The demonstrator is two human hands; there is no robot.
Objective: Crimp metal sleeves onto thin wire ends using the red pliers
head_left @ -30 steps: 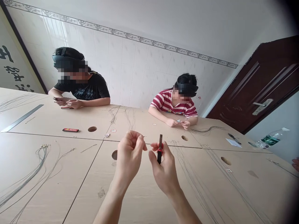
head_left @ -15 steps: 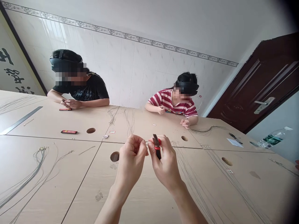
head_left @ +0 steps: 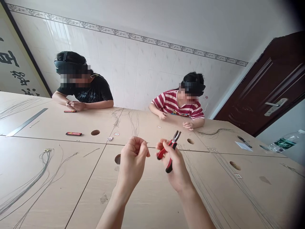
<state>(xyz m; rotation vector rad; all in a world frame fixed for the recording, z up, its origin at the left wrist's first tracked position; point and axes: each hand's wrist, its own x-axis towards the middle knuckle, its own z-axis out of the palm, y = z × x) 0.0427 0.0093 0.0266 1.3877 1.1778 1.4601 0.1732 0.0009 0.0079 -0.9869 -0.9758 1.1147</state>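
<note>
Over the middle of the table, my left hand (head_left: 133,159) is closed, thumb pressed against the curled fingers. Whatever it pinches is too small to make out. To its right, my right hand (head_left: 177,165) holds a pair of pliers (head_left: 170,159) with red and black handles. The pliers' metal jaws point up and away from me, slightly apart. A small gap lies between the two hands. Beyond my right hand, small metal bits (head_left: 181,145) lie along the table seam, with thin wires (head_left: 197,181) trailing from there toward me.
The wooden table (head_left: 133,203) has round holes. Bundles of wire (head_left: 45,168) lie left; a steel ruler (head_left: 27,122) and a red-black box (head_left: 73,134) lie farther back. Two people sit opposite, hands on the table. A water bottle (head_left: 284,143), pen (head_left: 244,142) and paper (head_left: 243,146) are at right.
My right hand has moved right, away from my left hand, and the pliers have turned so their jaws point up and to the right. My left hand stays closed near the same spot.
</note>
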